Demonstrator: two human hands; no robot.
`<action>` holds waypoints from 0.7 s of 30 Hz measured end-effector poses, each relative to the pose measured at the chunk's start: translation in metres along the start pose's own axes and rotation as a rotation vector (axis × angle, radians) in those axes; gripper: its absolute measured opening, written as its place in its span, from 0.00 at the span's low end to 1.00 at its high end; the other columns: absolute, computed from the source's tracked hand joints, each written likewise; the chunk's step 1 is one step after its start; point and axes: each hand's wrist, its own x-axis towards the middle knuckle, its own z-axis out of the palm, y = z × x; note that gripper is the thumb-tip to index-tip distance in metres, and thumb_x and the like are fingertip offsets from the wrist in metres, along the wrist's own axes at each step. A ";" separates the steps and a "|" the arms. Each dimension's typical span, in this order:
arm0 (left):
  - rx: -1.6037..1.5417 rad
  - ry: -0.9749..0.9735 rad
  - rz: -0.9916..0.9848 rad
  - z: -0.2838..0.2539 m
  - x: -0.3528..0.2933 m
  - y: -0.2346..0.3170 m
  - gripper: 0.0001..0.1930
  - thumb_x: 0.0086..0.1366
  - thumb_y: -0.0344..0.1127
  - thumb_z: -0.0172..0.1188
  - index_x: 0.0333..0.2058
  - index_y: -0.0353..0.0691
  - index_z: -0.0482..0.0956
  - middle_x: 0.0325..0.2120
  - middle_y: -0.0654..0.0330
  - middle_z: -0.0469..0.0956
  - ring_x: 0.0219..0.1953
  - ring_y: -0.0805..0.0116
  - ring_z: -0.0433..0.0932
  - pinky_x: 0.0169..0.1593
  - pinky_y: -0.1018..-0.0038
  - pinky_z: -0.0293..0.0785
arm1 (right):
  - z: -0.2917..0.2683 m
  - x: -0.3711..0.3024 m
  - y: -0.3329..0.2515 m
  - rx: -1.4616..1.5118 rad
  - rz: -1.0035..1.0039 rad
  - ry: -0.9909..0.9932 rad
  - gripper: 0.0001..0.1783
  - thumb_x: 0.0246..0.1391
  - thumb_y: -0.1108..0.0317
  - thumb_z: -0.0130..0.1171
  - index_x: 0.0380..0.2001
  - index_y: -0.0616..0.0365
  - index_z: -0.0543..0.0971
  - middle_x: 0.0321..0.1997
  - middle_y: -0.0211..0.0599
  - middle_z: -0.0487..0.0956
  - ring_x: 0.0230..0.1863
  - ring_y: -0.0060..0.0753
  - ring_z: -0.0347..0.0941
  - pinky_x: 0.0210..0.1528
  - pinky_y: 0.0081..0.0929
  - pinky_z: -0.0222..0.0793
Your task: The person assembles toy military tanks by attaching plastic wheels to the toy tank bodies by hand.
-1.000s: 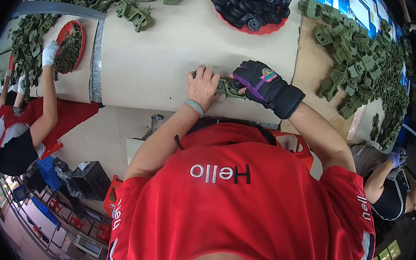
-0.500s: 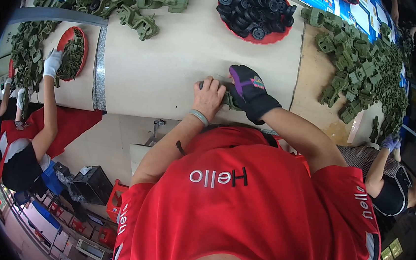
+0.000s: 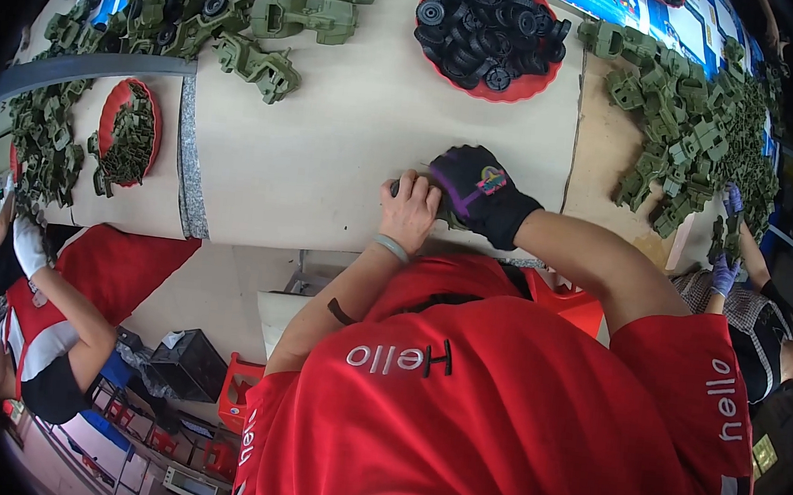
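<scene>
Close to the table's near edge, my bare left hand [image 3: 410, 213] and my gloved right hand [image 3: 484, 195] are together around an olive-green plastic toy vehicle part [image 3: 452, 220]. Most of that part is hidden by my fingers. A small dark piece [image 3: 395, 188], perhaps a black wheel, shows at my left fingertips. My right hand wears a black and purple glove and presses down from above with its fingers curled. Beyond my hands stands a red scalloped dish [image 3: 504, 95] heaped with black toy wheels [image 3: 491, 29].
Green vehicle bodies [image 3: 308, 18] lie at the far left, some with wheels. More green parts [image 3: 675, 130] are piled at the right. Another red dish [image 3: 156, 118] holds small green pieces. Co-workers' hands, one white-gloved [image 3: 29, 248] and one purple-gloved [image 3: 724, 274], are at either side.
My hands stay together on the green vehicle part while the view has shifted slightly. The white-gloved co-worker's hand has left the red dish and moved nearer the table edge.
</scene>
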 end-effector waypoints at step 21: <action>-0.469 -0.439 -0.152 -0.026 0.031 -0.031 0.31 0.54 0.52 0.76 0.53 0.41 0.82 0.53 0.51 0.80 0.59 0.48 0.75 0.63 0.55 0.72 | -0.070 0.064 0.099 -0.297 0.252 0.357 0.17 0.52 0.65 0.68 0.45 0.56 0.79 0.43 0.48 0.82 0.47 0.56 0.79 0.48 0.50 0.75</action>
